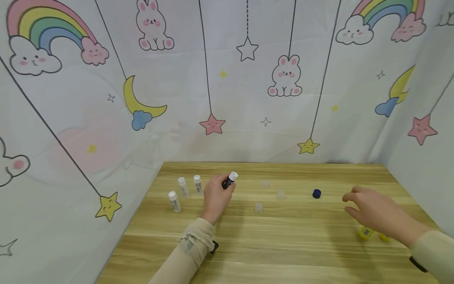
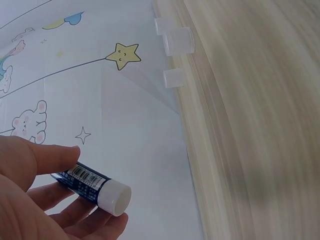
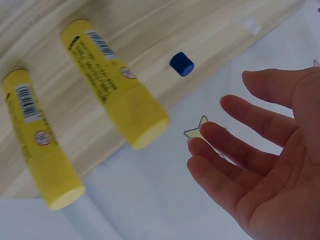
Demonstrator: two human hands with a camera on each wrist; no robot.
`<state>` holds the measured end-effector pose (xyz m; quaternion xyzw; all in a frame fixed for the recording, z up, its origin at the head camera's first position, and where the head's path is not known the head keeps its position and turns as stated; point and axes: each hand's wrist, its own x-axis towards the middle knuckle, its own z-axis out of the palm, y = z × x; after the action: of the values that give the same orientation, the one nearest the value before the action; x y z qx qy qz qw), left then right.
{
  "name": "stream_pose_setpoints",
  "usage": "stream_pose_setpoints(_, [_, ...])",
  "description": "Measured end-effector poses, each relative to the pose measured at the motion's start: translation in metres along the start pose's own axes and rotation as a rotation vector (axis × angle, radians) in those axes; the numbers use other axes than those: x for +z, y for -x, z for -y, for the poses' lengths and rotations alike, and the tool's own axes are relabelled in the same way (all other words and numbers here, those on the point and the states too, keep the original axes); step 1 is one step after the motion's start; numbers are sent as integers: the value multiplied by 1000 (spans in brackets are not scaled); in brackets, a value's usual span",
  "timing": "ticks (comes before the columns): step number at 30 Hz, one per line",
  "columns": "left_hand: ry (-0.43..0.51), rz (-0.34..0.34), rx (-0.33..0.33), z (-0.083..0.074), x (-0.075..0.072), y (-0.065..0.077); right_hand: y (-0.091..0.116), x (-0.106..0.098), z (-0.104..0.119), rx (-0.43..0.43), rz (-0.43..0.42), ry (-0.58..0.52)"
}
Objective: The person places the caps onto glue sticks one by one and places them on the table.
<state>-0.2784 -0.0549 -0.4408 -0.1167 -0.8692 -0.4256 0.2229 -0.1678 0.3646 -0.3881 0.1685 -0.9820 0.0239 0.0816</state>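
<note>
My left hand (image 1: pixel 216 197) grips a dark blue glue stick (image 2: pixel 86 181) with a white end, tilted above the table. Fingers and thumb wrap around its lower part. Left of that hand, several white glue sticks (image 1: pixel 174 201) stand upright. My right hand (image 1: pixel 372 209) hovers above the right side of the table, fingers loosely bent and holding nothing. Beneath it two yellow glue sticks (image 3: pixel 115 85) stand on the table, partly hidden by the arm in the head view. A dark blue cap (image 1: pixel 317 193) sits on the table to the left of the right hand.
Several translucent caps (image 1: pixel 281 195) lie mid-table between the hands. The wooden table (image 1: pixel 283 252) meets a white patterned curtain (image 1: pixel 234 90) along its back edge, with more curtain on the left and right.
</note>
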Motion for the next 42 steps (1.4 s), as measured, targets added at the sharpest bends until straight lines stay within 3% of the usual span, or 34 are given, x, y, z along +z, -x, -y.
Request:
stream_pose_setpoints(20, [-4, 28, 14, -13, 0, 5, -52, 6, 17, -21, -61, -24])
stream_pose_setpoints(42, [-50, 20, 72, -22, -4, 5, -109, 17, 18, -1, 109, -76])
